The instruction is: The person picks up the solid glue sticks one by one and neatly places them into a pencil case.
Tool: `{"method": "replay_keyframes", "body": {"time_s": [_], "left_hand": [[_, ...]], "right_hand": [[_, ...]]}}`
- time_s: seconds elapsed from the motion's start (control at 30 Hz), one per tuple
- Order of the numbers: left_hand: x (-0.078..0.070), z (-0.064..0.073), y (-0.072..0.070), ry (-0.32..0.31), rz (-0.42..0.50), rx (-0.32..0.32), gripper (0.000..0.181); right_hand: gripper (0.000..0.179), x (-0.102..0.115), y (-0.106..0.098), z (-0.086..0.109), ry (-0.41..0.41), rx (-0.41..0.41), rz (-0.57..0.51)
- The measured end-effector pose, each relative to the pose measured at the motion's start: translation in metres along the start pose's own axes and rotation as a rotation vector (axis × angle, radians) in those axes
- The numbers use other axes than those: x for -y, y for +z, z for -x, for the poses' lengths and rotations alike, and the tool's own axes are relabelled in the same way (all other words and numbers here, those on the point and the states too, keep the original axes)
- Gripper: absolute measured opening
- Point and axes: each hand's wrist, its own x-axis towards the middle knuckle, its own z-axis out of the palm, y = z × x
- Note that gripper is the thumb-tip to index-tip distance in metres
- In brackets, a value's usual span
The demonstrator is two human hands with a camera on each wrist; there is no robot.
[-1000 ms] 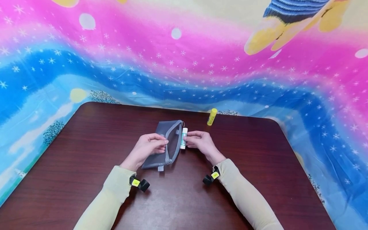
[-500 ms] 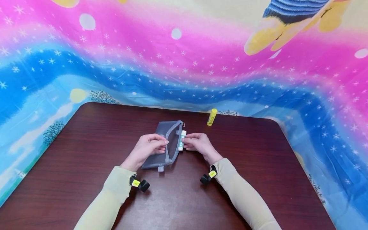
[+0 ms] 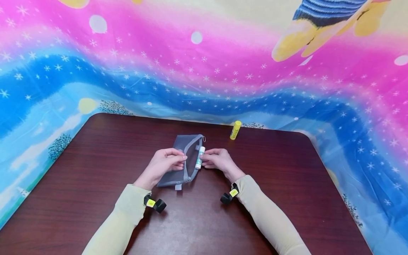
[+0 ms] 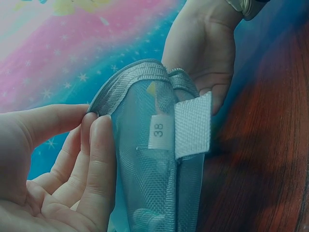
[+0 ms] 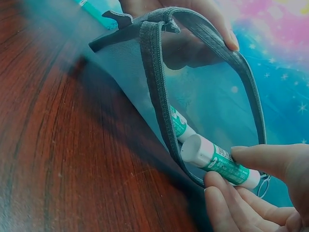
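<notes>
A grey mesh zipper pouch (image 3: 178,147) lies on the table with its mouth spread apart. My left hand (image 3: 164,164) pinches one zippered edge between thumb and fingers, as the left wrist view also shows. At the opposite edge, my right hand (image 3: 221,161) holds a white-and-green glue stick (image 5: 224,164) by its middle, tilted at the mouth. A second white-and-green tube (image 5: 179,124) shows behind the near zipper edge in the right wrist view, inside the pouch. A white tag printed 38 (image 4: 161,131) is visible through the mesh.
A yellow glue stick (image 3: 235,130) stands upright near the far edge of the dark wooden table (image 3: 271,170). Behind the table hangs a colourful printed cloth (image 3: 191,71). A metal ring (image 5: 263,186) hangs from the zipper end.
My right hand has moved a little left and nearer, bringing the glue stick from beside the pouch to over its right zipper edge. My left hand keeps its grip in place.
</notes>
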Motion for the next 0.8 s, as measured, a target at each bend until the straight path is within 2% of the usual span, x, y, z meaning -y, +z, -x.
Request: {"method": "replay_keyframes", "body": {"time_s": [0.33, 0.8], "left_hand": [[-0.0001, 0.0, -0.0004, 0.001, -0.006, 0.004, 0.024], [-0.0004, -0.0001, -0.0017, -0.002, -0.007, 0.0, 0.026]], "right_hand": [[0.028, -0.0019, 0.0011, -0.0024, -0.026, 0.021, -0.003], [0.034, 0.0002, -0.0057, 0.0034, -0.059, -0.012, 0.043]]}}
